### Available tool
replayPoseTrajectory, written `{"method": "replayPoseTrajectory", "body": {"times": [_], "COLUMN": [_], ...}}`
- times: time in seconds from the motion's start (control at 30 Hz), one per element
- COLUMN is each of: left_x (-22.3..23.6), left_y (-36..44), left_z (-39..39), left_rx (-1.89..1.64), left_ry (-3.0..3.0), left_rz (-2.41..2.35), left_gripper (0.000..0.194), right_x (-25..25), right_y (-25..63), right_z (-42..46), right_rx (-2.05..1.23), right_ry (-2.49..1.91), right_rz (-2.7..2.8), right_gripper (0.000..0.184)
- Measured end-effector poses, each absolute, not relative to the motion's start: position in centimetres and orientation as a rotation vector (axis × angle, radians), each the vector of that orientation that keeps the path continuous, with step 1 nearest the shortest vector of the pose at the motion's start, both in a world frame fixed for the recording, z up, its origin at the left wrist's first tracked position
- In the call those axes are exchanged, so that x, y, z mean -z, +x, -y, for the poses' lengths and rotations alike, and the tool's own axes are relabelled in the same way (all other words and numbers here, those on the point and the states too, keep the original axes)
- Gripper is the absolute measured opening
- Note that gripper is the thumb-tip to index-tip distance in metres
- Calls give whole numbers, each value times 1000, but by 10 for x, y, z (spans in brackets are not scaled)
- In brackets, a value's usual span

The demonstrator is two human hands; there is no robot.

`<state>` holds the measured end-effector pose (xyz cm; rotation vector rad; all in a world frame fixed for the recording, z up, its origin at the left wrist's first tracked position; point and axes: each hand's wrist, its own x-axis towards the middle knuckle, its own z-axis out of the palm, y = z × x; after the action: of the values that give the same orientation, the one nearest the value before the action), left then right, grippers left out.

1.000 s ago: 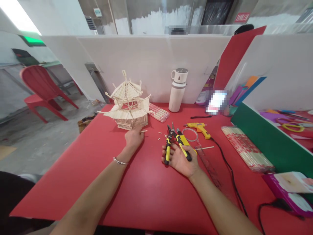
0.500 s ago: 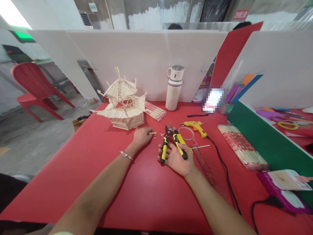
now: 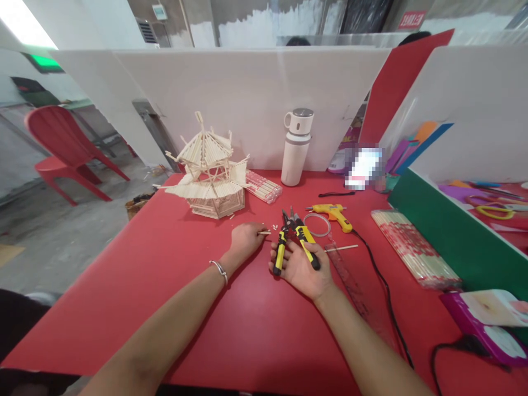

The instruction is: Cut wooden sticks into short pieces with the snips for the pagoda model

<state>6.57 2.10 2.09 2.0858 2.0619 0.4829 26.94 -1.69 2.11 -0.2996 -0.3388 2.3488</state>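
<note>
My right hand (image 3: 307, 270) lies palm up around the yellow-and-black handles of a pair of pliers (image 3: 281, 253), whose jaws stand apart and point away from me. Close by on the left, my left hand (image 3: 246, 241) is closed, pinching a short wooden stick (image 3: 264, 232) that sticks out towards the pliers. A few tiny cut stick pieces (image 3: 275, 227) lie on the red table just past the fingertips. Behind my left hand stands a pagoda model (image 3: 206, 170) built of thin wooden sticks, with two tiers of roof.
A yellow glue gun (image 3: 333, 212) with a black cord, a roll of clear tape (image 3: 317, 225) and a transparent ruler (image 3: 345, 280) lie right of the pliers. Packs of sticks (image 3: 414, 247) rest near a green divider (image 3: 449, 236). A white bottle (image 3: 296, 151) stands at the back.
My left hand has shifted slightly right, bringing the stick nearer the pliers. The right hand still holds the pliers with the jaws apart. The view has moved a little.
</note>
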Motion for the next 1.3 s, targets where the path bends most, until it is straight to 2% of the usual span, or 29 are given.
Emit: {"method": "replayPoseTrajectory", "body": {"times": [0.27, 0.5, 0.9, 1.17, 1.3], "left_x": [-31, -33, -27, -26, -23], "left_y": [83, 110, 119, 83, 72], "left_z": [-21, -37, -86, -57, -54], "left_rx": [-371, -162, -358, -692, -678], "left_ry": [2062, 2098, 2036, 1898, 1865], "left_rz": [-2201, -2176, -2286, -2360, -2375], "left_gripper": [28, 20, 30, 27, 27], "right_x": [-25, -33, -32, -34, -31], "right_y": [269, 274, 275, 274, 272], "right_z": [16, 16, 16, 17, 18], "right_rx": [-2340, -2248, -2257, -2254, -2266], "right_ry": [-316, -336, -350, -362, -373], "right_rz": [357, 354, 316, 283, 301], "right_gripper": [39, 42, 43, 33, 32]}}
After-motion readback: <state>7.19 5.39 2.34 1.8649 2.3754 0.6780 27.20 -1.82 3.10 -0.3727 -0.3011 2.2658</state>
